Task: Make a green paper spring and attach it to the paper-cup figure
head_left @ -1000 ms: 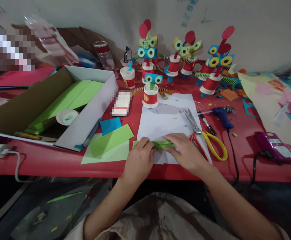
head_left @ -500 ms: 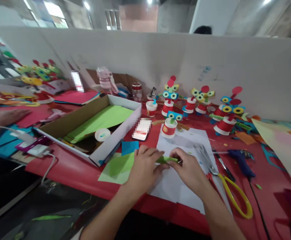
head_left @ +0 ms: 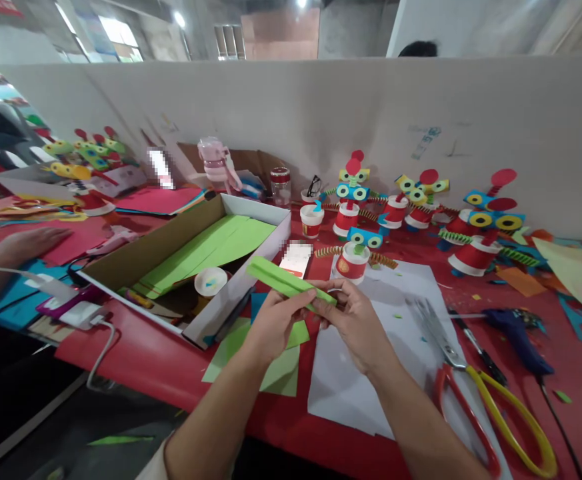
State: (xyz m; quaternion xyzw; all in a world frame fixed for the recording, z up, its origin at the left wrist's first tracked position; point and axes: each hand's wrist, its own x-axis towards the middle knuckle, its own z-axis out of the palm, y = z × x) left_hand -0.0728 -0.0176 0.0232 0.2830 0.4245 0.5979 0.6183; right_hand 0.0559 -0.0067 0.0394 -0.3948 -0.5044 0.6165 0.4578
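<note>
A folded strip of green paper [head_left: 277, 276] is held between both hands, tilted up at its left end. My left hand [head_left: 278, 320] grips it with the thumb on top, near its middle. Closed on the strip's right end is my right hand [head_left: 348, 313], its fingers close to the left ones. Beneath the hands lie white paper sheets [head_left: 331, 373] and pieces of light green paper [head_left: 281, 367]. Just beyond stands a red-and-white paper cup figure [head_left: 351, 263] with blue eyes and springy folded arms.
Large scissors [head_left: 453, 357], a blue glue gun [head_left: 518, 340] and a slim cutter [head_left: 485, 357] lie to the right. Several finished cup figures [head_left: 475, 257] stand along the partition. At left is a cardboard box [head_left: 171, 320] with green sheets; a co-worker's hand [head_left: 31, 247] rests beyond it.
Both hands have lifted the green paper off the white sheets, and more of the strip now shows beyond my left hand. The head view has shifted slightly. The co-worker's hand has moved a little.
</note>
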